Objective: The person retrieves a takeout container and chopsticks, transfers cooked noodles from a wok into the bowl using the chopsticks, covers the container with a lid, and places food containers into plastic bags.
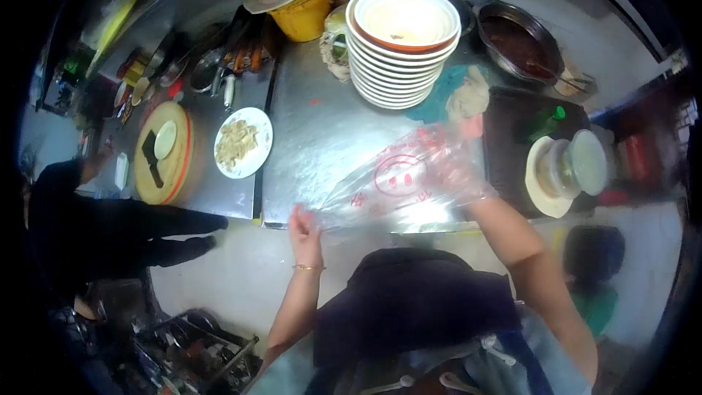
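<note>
A: You seem to be at the opening-out step: the bag (398,179) is stretched between your hands, over the near part of the bench (296,128).

B: I'd say so too. Your left hand (303,228) pinches its near left corner, thumb against fingers. Your right hand (462,168) is blurred under clear plastic; I can't tell whether it grips, or whether it sits inside the bag or behind it.

A: And how do you stand, arm by arm?

B: Your left forearm reaches almost straight ahead, hand upright at the bench edge. Your right arm comes in from the side — elbow bent, forearm slanting inward — so that hand sits farther forward than the left.

A: The next move, I'd judge, calls for a firm left pinch and a spread right hand, to part the film.

B: Mind your reach, though — the bowls (391,80) stand just beyond your right hand, and the plate (265,135) lies forward-left of your left.
</note>
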A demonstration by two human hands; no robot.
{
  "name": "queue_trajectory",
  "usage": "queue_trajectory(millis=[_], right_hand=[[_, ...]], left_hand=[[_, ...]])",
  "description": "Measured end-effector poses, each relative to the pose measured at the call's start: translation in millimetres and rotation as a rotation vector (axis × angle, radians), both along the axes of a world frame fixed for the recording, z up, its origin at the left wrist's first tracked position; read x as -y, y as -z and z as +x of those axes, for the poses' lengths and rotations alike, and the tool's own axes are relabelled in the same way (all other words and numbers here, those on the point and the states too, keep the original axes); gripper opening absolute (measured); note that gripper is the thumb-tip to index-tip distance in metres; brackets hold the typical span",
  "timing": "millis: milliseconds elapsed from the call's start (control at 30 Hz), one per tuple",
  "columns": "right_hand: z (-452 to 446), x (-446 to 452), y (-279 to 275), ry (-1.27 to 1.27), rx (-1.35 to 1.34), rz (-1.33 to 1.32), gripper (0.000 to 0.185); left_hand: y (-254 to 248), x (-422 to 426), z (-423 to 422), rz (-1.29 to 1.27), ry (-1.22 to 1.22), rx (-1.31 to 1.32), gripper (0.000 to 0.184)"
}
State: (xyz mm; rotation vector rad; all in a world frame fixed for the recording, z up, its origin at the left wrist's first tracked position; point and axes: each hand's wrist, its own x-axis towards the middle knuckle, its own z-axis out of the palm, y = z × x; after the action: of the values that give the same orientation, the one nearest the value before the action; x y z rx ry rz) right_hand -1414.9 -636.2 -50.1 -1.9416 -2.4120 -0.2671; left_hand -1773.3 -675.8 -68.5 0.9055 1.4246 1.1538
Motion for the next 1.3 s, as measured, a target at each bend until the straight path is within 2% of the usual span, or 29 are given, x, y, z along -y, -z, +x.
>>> queue_trajectory(millis=[100,133,200,233,267,333,367,433,533,600,633,667,700,733,767,800,900,933,967,1000,1033,1067,1100,1167,1233,1267,1300], right_hand=[[-18,-19,18,0.039,-0.042,-0.142,0.085],[-25,-26,25,0.044,-0.051,-0.192,0.085],[-33,-28,30,0.034,-0.05,-0.286,0.086],[-37,-22,28,0.027,-0.032,-0.337,0.086],[-39,-14,25,0.013,-0.001,-0.388,0.087],[-47,12,13,-0.027,0.111,-0.519,0.087],[-50,28,1,-0.059,0.154,-0.607,0.088],[-51,48,-26,-0.119,0.147,-0.807,0.089],[-52,39,-53,-0.16,-0.254,-1.093,0.078],[-44,13,-43,-0.035,-0.433,-0.963,0.082],[-32,-3,-42,0.116,-0.682,-0.847,0.081],[-20,-26,-63,0.384,-0.925,-1.065,0.078],[-1,-34,-9,0.55,-1.488,-0.808,0.065],[18,-52,17,0.765,-1.751,-0.832,0.058],[22,-53,20,0.736,-1.726,-0.846,0.058],[23,-54,24,0.707,-1.706,-0.857,0.057],[-8,-41,11,0.61,-1.677,-0.818,0.054],[-9,-39,20,0.268,-1.598,-0.972,0.057],[-19,-26,17,0.034,-1.33,-0.72,0.058],[-26,-4,-3,0.006,-1.219,-0.582,0.056],[-18,8,-25,-0.308,-1.408,-0.598,0.059],[-5,31,-67,-0.247,-1.333,-0.54,0.055],[12,58,-106,-0.216,-1.495,-0.42,0.044],[61,95,-117,-0.015,-1.347,-0.312,0.031],[128,136,-115,0.218,-1.197,0.275,0.028],[162,156,-120,0.357,-1.044,0.554,0.027],[204,174,-103,0.503,-1.246,0.78,0.027]], left_hand=[[-68,1,47,0.687,-0.17,-0.479,0.051],[-86,5,52,0.94,0.125,-0.591,0.041],[-69,0,73,1.124,0.883,-0.317,0.02],[-84,-11,97,1.123,1.106,-0.532,0.015],[-90,-31,117,0.77,1.482,-0.943,0.022],[-45,-79,121,0.776,1.092,-1.151,0.032],[-27,-107,111,0.646,0.975,-1.437,0.035],[-40,-145,87,0.515,0.97,-1.623,0.037],[-82,-138,89,0.376,1.124,-1.763,0.047],[-84,-124,92,0.365,1.276,-1.836,0.051],[-75,-114,92,0.407,1.364,-1.865,0.053],[-69,-108,93,0.452,1.447,-1.892,0.055],[-68,-105,94,0.405,1.494,-1.892,0.055],[-69,-105,92,0.357,1.536,-1.893,0.054],[-70,-105,91,0.306,1.575,-1.896,0.054],[-70,-104,89,0.477,1.442,-1.912,0.037],[-81,-99,113,0.756,1.234,-1.59,0.02],[-76,-96,124,0.92,1.144,-1.393,0.012],[-77,-92,136,0.879,1.156,-1.307,0.01],[-80,-88,150,0.845,1.17,-1.217,0.01],[-84,-84,165,0.809,1.189,-1.129,0.011],[-94,-76,179,0.806,1.15,-1.037,0.012],[-110,-65,191,0.796,1.109,-0.951,0.014],[-131,-55,223,0.797,1.044,-0.738,0.018],[-140,-34,261,0.803,0.99,-0.484,0.022],[-140,-29,278,0.665,1.109,-0.391,0.034],[-137,-23,299,0.532,1.151,-0.242,0.038]])
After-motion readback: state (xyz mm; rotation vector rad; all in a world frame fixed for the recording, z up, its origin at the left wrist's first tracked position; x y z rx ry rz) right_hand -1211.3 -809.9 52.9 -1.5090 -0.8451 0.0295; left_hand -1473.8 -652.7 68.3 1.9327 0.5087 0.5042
